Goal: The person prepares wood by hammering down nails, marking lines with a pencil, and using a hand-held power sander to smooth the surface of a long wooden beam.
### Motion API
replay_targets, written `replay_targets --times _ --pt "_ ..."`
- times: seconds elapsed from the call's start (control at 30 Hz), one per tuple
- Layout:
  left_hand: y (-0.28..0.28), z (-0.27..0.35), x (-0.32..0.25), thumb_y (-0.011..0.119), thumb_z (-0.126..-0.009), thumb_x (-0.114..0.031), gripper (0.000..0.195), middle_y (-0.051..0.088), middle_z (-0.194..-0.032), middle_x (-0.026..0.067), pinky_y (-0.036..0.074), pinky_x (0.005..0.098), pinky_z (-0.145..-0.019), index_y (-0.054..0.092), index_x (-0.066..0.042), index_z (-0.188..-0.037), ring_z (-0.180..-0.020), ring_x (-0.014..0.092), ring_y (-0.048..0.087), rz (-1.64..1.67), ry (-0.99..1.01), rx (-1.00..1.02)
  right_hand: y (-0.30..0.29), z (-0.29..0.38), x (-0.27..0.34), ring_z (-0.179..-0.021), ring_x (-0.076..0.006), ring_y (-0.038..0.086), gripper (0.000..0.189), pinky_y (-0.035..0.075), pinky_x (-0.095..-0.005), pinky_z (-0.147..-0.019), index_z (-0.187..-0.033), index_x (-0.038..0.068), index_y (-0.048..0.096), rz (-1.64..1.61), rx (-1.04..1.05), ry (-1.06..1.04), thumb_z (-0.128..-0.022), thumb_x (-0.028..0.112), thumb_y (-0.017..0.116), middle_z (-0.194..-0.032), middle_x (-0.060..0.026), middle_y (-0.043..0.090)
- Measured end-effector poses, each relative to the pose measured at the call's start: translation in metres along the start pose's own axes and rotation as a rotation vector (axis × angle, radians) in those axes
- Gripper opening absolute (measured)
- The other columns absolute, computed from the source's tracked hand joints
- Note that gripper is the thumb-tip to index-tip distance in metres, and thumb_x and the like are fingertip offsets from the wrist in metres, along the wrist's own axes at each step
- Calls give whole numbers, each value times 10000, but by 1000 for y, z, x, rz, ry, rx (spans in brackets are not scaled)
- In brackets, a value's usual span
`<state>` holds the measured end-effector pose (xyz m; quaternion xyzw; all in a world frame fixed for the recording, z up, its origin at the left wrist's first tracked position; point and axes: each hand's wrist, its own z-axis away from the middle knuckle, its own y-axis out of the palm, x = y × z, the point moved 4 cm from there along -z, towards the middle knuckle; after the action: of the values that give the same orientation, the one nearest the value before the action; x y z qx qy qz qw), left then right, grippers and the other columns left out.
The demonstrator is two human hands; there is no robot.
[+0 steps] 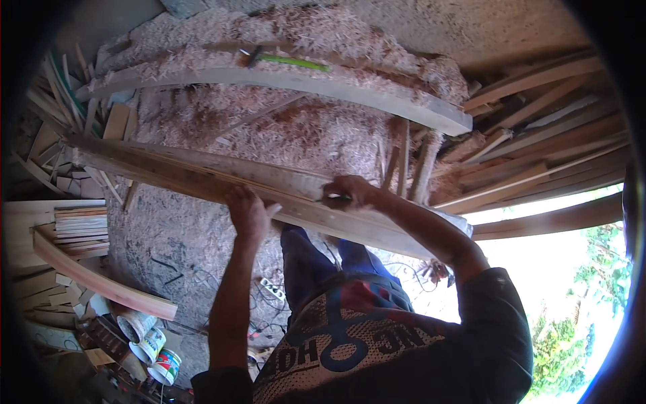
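Note:
A long wooden plank (303, 214) lies slantwise in front of my body, beside a second weathered beam (227, 164) on its far side. My left hand (247, 209) grips the plank's near edge, fingers over the top and thumb pointing right. Above the plank's right half is my right hand (351, 192), its fingers curled close to the wood. A small glint shows between those fingers, but what causes it is too blurred to name. A thin wooden strip (242, 179) runs along the plank's far side, left of my right hand.
Beyond, a thick beam (282, 78) covered in shavings bears a hammer with a green handle (292, 62). Stacked lumber (535, 136) fills the right. Wood offcuts (81, 227), a curved board (106, 278) and paint buckets (164, 366) stand left. A power strip (272, 289) with cables lies near my legs.

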<state>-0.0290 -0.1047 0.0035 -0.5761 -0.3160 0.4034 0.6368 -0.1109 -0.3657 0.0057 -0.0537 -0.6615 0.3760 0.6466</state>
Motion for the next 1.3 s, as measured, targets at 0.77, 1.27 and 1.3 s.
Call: replay_targets --times 0.77,1.27,1.3 --pt "-9 -20 -13 792 -780 -475 776 634 -1200 304 457 473 -1008 573 103 -1250 -1139 423 614 -98 -59 277 -69 385 -38 -817 -279 685 123 531 -422 -674 -968 113 718 14 10 309 -880 192 682 -862 -96 707" --pt "22 26 -22 797 -794 -363 1074 445 -1434 318 422 438 -1066 139 -3 -1562 -1247 438 529 699 -513 -136 27 368 -23 -916 -353 574 401 501 -524 -681 -989 92 586 472 -246 201 -732 323 789 -936 -130 580" --pt "33 43 -15 776 -809 -391 1022 462 -1429 283 444 436 -1039 186 -30 -1561 -1237 419 538 540 -558 -263 28 360 -15 -888 -333 568 308 485 -507 -705 -900 103 601 586 -211 -88 -730 289 779 -913 -113 578"
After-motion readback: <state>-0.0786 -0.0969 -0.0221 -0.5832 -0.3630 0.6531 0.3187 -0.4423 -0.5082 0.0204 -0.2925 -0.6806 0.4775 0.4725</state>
